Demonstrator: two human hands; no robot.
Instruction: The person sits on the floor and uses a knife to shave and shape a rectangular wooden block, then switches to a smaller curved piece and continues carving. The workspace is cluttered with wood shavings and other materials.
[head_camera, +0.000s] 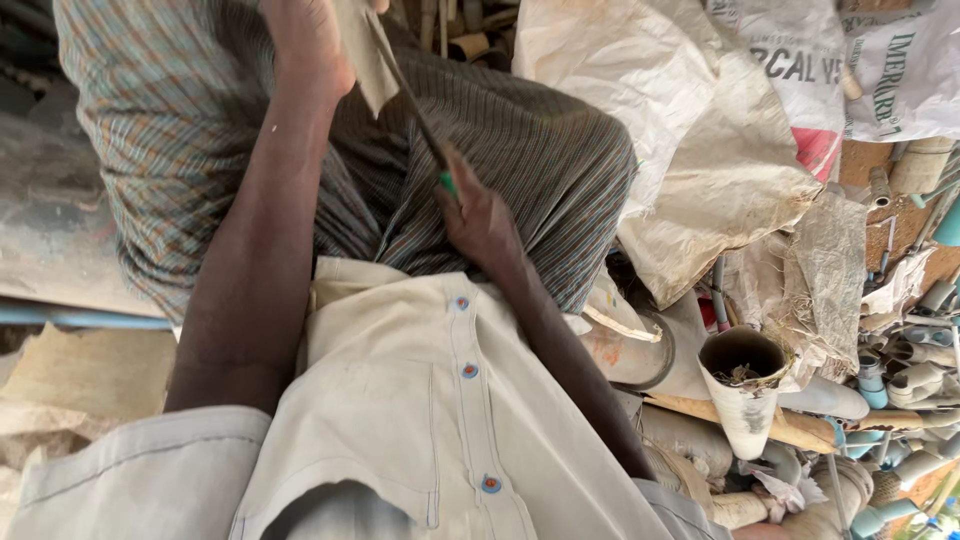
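My left hand reaches up near the top edge and holds a flat tan piece, like card or thin wood. My right hand sits over my lap, closed on a thin dark blade with a green handle. The blade runs up and left to the tan piece and touches its lower edge. Below both hands are my striped cloth-covered lap and my cream buttoned shirt. My left fingertips are cut off by the frame's top.
Crumpled white and tan sacks lie to the right. A white pipe section stands open-ended among several grey pipe fittings at the lower right. A dusty slab lies at the left.
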